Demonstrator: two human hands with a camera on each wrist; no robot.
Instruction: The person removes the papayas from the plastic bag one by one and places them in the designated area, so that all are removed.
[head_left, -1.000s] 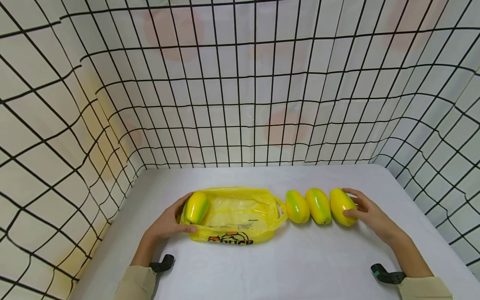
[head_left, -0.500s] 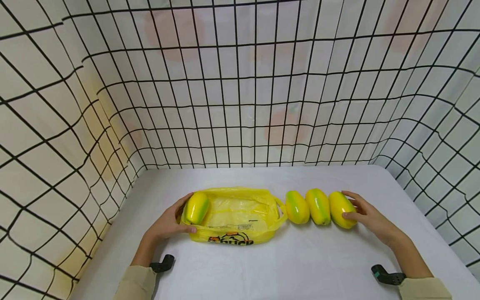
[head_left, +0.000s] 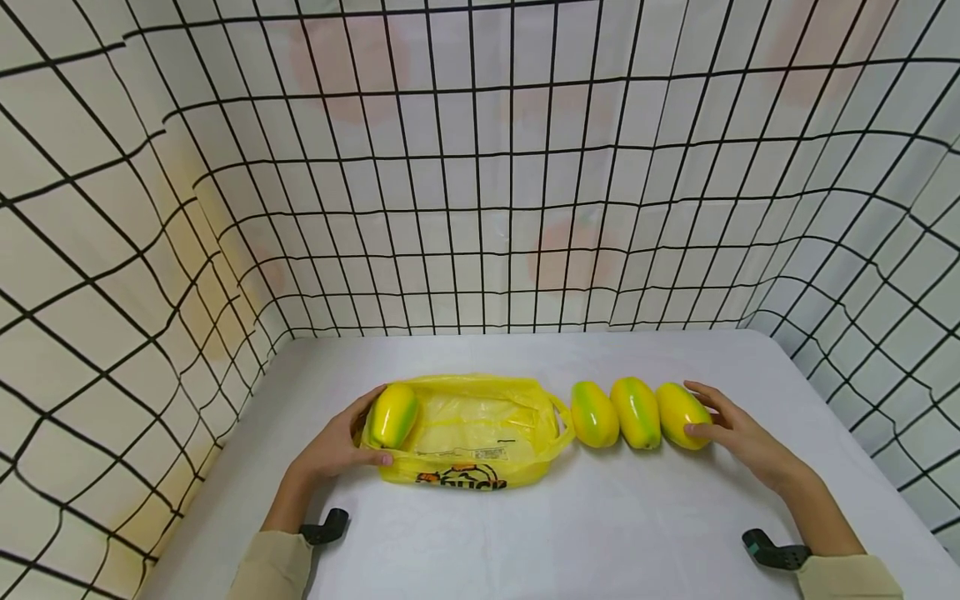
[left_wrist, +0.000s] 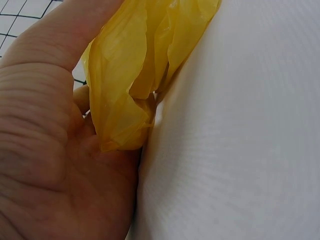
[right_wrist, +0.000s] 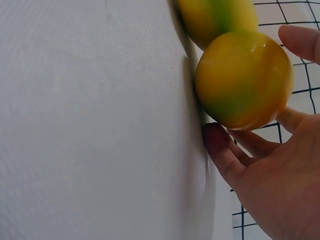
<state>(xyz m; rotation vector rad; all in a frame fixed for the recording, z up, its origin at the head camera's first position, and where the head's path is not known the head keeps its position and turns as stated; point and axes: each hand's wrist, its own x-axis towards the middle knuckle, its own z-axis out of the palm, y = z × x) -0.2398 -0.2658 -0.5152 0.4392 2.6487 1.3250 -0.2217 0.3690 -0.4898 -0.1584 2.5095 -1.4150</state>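
Note:
In the head view, a yellow plastic bag with black print lies on its side, open upward. Inside its left end is a yellow-green mango. My left hand grips that end, thumb over the front edge; the wrist view shows the bag between thumb and palm. Right of the bag, three more glossy mangoes lie in a row: one by the handle, a middle one and an end one. My right hand has its fingertips against the end mango, the thumb apart from it.
A white cloth covers the table. Black wire mesh stands along the back and both sides, with white sheeting behind it. Black devices are strapped to the left wrist and right wrist.
The end mango has shifted slightly left and tilted a little, with the right hand following beside it, closer to the middle mango. The left hand and the bag have stayed put.

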